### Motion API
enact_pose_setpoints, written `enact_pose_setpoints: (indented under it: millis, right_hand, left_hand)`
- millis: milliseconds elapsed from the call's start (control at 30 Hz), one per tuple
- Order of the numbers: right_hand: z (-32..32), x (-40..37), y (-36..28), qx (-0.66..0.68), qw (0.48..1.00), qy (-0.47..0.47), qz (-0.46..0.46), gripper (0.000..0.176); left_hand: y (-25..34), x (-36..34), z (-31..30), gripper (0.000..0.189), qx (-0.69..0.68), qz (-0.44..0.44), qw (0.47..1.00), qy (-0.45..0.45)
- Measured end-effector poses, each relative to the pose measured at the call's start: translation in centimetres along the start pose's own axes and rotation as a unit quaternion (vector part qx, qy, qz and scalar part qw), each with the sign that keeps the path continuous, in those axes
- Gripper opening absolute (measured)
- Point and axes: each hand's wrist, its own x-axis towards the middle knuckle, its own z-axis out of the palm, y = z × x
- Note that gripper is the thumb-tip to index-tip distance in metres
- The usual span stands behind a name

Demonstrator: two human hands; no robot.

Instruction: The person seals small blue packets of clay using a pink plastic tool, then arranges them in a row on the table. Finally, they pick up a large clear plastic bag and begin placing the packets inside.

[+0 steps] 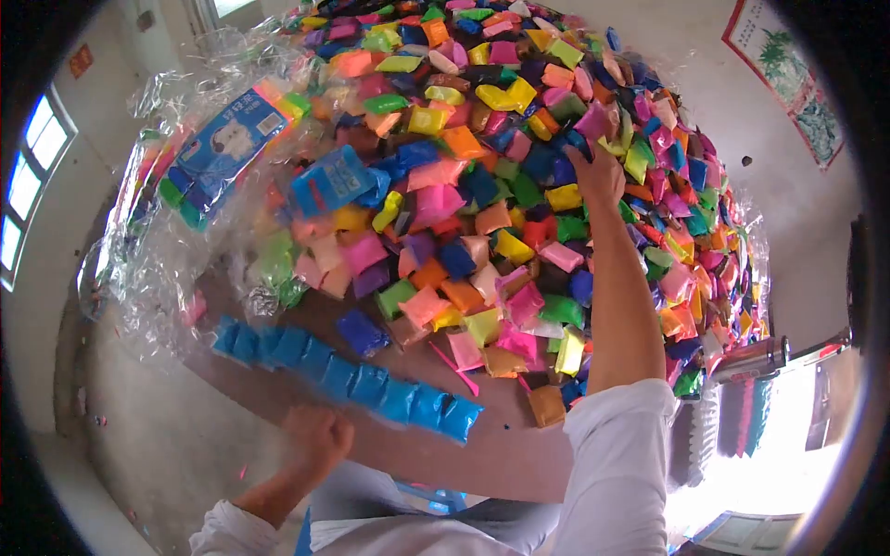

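Observation:
A big heap of small packets in many colours (436,199) covers the brown table (519,454). My right hand (596,170) reaches into the upper right part of the heap, its fingers among blue, pink and yellow packets; whether it grips one cannot be made out. Along the near table edge lies a row of light blue packets (352,380), side by side. My left hand (317,435) is curled just below this row, near the table edge, and slightly blurred; what it holds, if anything, is hidden.
Clear plastic bags (148,278) with a blue printed packet (232,139) lie at the left of the heap. A blue labelled pouch (332,181) rests on the packets. A metal cylinder (751,357) stands out at the right edge.

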Motion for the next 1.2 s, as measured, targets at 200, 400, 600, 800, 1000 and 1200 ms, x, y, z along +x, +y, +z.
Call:
enact_pose_setpoints:
  millis: [200,400,600,800,1000,1200]
  right_hand:
    - [-2.4,0.0,1.0,0.322,0.932,-0.086,0.146,0.05]
    - [-9.5,-5.4,-0.1,0.629,0.696,-0.169,0.302,0.018]
    - [-13.8,-13.5,-0.6,0.62,0.678,-0.251,0.303,0.02]
    - [-19.0,-28.4,-4.6,0.361,0.861,-0.337,0.123,0.022]
    - [-18.9,-35.7,-4.2,0.374,0.773,-0.389,0.332,0.019]
    - [-19.2,-36.8,-5.2,0.249,0.878,-0.297,0.281,0.015]
  left_hand:
    - [0.9,0.6,-0.4,0.01,-0.013,-0.016,1.0,0.002]
    - [0.4,-0.3,0.7,0.014,0.02,-0.032,0.999,0.003]
    - [0.4,-0.2,1.1,0.014,0.05,-0.01,0.994,0.094]
    - [0.5,0.4,0.9,0.016,0.019,-0.016,0.995,0.1]
    - [0.5,0.3,1.2,0.021,0.004,-0.013,0.996,0.094]
    - [0.4,0.3,1.3,0.019,0.015,-0.002,0.995,0.096]
